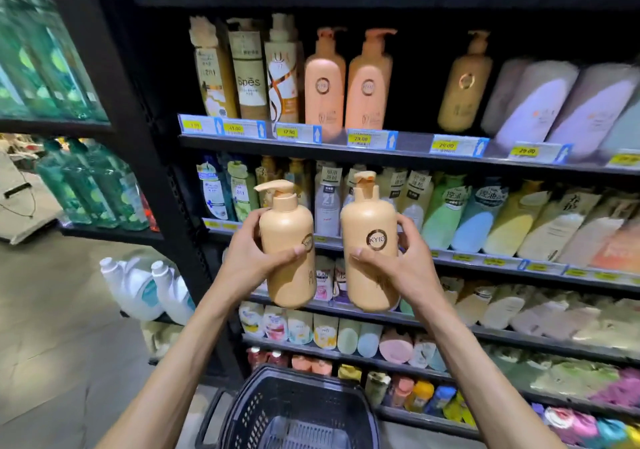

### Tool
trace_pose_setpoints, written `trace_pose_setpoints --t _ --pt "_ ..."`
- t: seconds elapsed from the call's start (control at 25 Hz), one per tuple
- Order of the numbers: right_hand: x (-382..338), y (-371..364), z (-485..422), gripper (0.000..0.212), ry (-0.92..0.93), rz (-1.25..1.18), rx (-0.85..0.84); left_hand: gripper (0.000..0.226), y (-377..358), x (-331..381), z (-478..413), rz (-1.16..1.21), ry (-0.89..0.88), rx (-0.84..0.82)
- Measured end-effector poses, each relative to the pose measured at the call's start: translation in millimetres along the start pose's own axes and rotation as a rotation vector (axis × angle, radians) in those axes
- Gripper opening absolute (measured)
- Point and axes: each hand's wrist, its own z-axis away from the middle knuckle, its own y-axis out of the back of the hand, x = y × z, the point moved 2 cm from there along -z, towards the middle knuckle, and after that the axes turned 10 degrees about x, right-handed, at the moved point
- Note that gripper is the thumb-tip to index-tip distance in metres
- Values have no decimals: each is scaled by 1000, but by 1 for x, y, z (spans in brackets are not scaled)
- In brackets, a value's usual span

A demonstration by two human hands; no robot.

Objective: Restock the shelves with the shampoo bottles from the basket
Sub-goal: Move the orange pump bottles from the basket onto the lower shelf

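I hold two tan KYIO pump shampoo bottles upright in front of the shelves. My left hand (251, 256) grips the left bottle (287, 237); my right hand (403, 261) grips the right bottle (369, 237). Below them stands the dark plastic basket (249, 410), its visible inside bare. On the upper shelf (408, 154) stand two peach KYIO bottles (346, 84) and, further right, one tan KYIO bottle (464, 83), with a dark gap between them.
Other shampoo bottles and refill pouches (554, 105) crowd the upper shelf and the lower shelves. Green bottles (90, 188) and white jugs (145, 285) fill the rack at left. Tiled floor lies at lower left.
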Motion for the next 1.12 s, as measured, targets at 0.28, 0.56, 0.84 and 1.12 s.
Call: trace_pose_setpoints --t 0.28,0.56,0.84,1.12 --pt "-52 -5 -38 81 99 -21 180 81 -9 51 -71 109 -145 -98" --pt "-87 -4 -74 81 169 -24 254 71 -14 79 -119 179 -212 -95" --pt "-107 12 -120 88 176 -59 291 71 -23 98 -151 194 -267 -101" --pt "-120 29 -168 79 188 -72 324 64 -39 109 -168 201 -297 -73"
